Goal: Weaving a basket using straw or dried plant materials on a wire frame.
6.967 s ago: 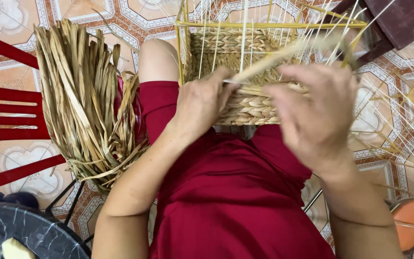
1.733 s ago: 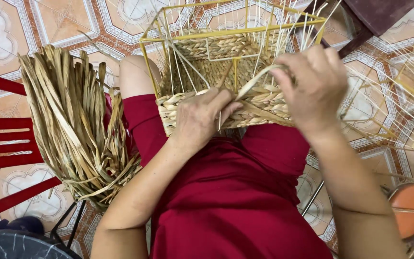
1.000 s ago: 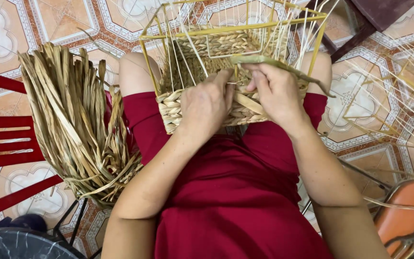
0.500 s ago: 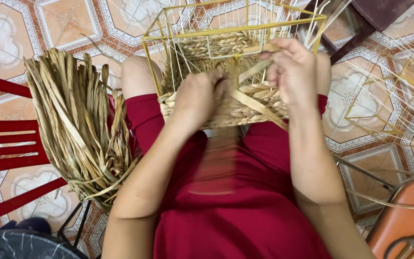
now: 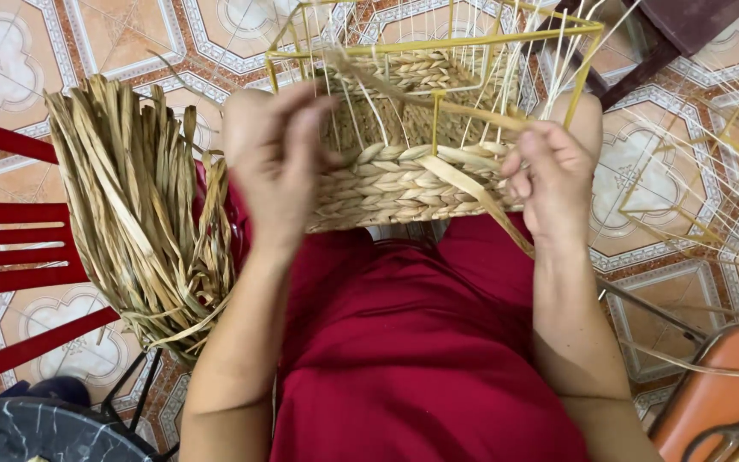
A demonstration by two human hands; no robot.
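I am sitting with the half-woven basket [image 5: 404, 184] resting on my lap, its braided lower wall facing me and its yellow wire frame [image 5: 438, 43] standing bare above the weave. My right hand [image 5: 549, 184] is pinching closed on a flat dried strand [image 5: 472, 184], which is running from the braided rows down and across toward my right wrist. My left hand [image 5: 280, 158] is pressing against the basket's left side, fingers curled round the corner to steady it; whether it is also gripping a strand there I cannot tell, since the hand is blurred.

To do this row well, I judge that I should be keeping the strand flat and taut, laying it snug against the row below, and holding the frame still so the uprights [image 5: 506, 77] are not bending out of line.

Just beside my left arm, a thick bundle of dried leaves [image 5: 138, 205] is lying over a red chair [image 5: 10, 222]. Farther out, more pale loose stakes [image 5: 694, 145] are fanning over the patterned tile floor [image 5: 96, 43] beyond my right hand.
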